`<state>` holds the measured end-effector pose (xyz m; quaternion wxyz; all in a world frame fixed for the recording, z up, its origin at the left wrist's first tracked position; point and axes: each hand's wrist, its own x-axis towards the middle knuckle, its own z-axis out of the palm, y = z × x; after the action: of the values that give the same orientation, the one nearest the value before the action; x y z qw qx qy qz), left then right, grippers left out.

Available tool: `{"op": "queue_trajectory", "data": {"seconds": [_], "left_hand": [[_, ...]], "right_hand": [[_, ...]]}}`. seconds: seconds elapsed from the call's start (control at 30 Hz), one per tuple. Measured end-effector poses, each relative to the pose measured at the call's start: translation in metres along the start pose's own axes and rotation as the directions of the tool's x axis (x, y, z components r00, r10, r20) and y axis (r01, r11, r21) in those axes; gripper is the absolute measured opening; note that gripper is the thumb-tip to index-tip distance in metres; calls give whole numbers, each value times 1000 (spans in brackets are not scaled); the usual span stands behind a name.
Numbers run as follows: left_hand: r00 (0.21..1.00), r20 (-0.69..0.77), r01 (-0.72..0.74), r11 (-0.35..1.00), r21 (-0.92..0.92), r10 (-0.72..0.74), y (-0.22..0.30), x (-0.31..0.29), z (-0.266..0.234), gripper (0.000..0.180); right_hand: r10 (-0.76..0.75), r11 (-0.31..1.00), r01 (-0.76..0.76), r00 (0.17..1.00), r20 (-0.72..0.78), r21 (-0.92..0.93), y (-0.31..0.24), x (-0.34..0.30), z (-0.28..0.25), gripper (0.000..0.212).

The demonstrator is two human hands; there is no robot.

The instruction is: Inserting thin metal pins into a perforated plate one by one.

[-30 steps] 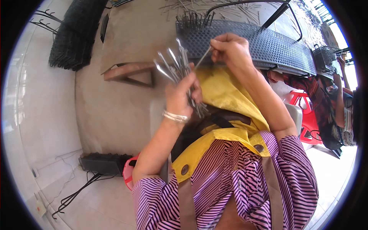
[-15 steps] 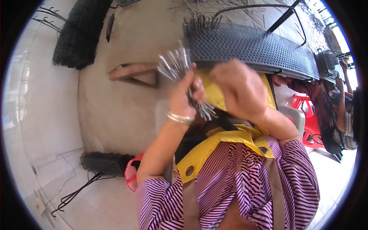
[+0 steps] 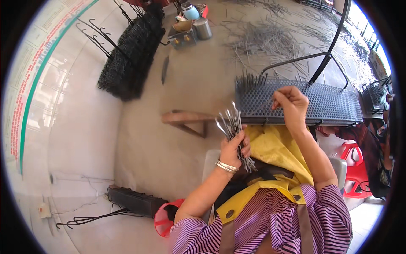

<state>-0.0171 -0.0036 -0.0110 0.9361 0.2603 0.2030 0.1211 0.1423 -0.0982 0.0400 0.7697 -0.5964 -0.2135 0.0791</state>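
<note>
My left hand point(image 3: 235, 150) is closed round a bundle of thin metal rods point(image 3: 230, 122). Their ends fan out above the fist and poke out below it. My right hand point(image 3: 292, 102), raised over the near side of a dark perforated metal panel point(image 3: 325, 99), has thumb and fingers pinched together. Whatever lies in that pinch is too fine to make out. At the panel's left end a cluster of short dark rods point(image 3: 250, 83) stands upright. A yellow apron point(image 3: 275, 142) covers my lap, just below the panel.
Loose metal rods point(image 3: 270, 42) lie scattered beyond the panel. A bent black bar point(image 3: 323, 65) rises over it. Left are a wooden frame point(image 3: 186, 116) and a black rack with hooks point(image 3: 131, 55). A red stool point(image 3: 356, 169) and another person's dark sleeve point(image 3: 368, 148) are at right.
The view has shifted, bringing more of the far floor into sight. My right hand has moved from near the bundle out over the perforated panel. The left hand keeps hold of the rods.
</note>
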Motion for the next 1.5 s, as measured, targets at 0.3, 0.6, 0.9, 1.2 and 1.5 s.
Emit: {"op": "queue_trajectory", "data": {"seconds": [0.3, 0.6, 0.9, 1.2, 1.5], "left_hand": [[976, -217, 37, 993, 111, -12, -7, 3, -8, 17], [980, -200, 33, 993, 113, -10, -6, 0, -5, 15], [979, -202, 16, 984, 180, 21, 1, 3, 5, 12], [977, -211, 38, 990, 133, -9, 1, -4, 3, 12], [973, -229, 48, 992, 115, -21, 7, -6, 4, 14]], "right_hand": [[-57, 996, 57, 998, -9, -64, 26, 25, 3, 3], [-133, 959, 157, 984, 115, -237, 26, 31, 7, 3], [-390, 824, 421, 907, 160, -378, 22, 51, 23, 7], [-553, 678, 628, 778, 298, -381, 33, 52, 41, 8], [-310, 472, 744, 643, 701, -473, 26, 76, 71, 8]]}}
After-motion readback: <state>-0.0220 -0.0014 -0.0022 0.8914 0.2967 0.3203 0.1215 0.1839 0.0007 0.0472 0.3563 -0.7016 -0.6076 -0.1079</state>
